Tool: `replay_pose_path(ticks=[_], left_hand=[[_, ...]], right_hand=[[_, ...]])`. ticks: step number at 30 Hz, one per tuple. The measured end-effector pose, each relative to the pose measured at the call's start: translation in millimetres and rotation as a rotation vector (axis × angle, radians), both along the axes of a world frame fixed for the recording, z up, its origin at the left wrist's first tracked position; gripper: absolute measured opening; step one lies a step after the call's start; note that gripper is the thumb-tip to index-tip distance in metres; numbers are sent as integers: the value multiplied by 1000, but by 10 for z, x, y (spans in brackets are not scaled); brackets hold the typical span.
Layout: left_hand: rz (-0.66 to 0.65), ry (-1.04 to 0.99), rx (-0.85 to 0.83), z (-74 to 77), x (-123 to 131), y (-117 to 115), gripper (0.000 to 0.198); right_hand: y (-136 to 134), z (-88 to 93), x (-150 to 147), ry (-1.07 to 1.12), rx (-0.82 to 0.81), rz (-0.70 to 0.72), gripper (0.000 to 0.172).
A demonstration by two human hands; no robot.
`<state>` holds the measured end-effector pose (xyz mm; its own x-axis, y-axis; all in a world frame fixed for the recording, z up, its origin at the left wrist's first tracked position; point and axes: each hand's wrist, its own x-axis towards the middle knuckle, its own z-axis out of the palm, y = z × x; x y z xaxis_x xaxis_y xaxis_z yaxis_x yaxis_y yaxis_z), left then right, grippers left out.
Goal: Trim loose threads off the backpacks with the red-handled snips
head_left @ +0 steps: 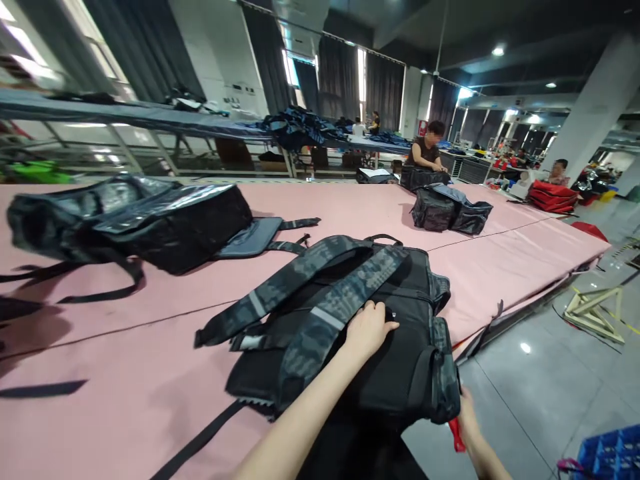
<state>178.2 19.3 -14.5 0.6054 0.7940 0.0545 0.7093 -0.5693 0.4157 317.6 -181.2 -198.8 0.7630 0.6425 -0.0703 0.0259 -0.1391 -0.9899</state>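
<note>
A black backpack (395, 347) with grey camouflage shoulder straps (320, 300) lies back-side up at the near edge of the pink table (125, 373). My left hand (367, 328) lies on its back panel beside one strap, fingers curled down onto the fabric. My right hand (466, 420) is low at the backpack's lower right corner, mostly hidden behind it. It is closed on a small red object (457, 435) that I cannot make out further.
A second dark backpack (150, 220) lies blurred at the left, a third (450, 210) farther right. A person (427, 150) sits at the far end. Red bags (553, 197), a wooden frame (595, 310) on the floor and a blue crate (610, 450) are to the right.
</note>
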Motion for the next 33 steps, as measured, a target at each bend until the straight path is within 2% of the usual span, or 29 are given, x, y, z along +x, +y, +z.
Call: replay_pose_path(ticks=[2,4,8,12,15,18,21,23,26,29,31,33], left_hand=[[-11,22,-3,-48,85,51,20],[-24,42,-20,-66,93,95,18],[-45,46,-42,-76,64,146,15],[-108,3,-28,-111,56,157,11],[-114,-33,-44,-105,-53,296,11],[-28,-49,-94,-7,-415,608,21],[91,-8,-148,152,-1017,887,28],[140,59,-212,233,-1422,918,27],[102,250,-320,269,-1828,671,19],[52,388,-355,295,-1975,198,11],[45,316,-418,377,-2014,-150,18],[55,140,-508,512,-2059,-478,31]], right_hand=[[-12,121,64,112,29,-104,52],[-9,319,75,173,74,-143,47],[48,650,0,-29,78,-26,49],[84,664,-49,-117,30,-22,48],[58,605,7,-94,51,30,41],[38,584,156,-82,67,67,39],[99,585,374,-80,68,94,39],[211,582,536,-74,82,109,39],[467,556,767,-63,137,127,40],[718,483,953,-55,165,154,46],[822,400,1046,-49,147,152,49],[863,299,1115,-65,121,144,50]])
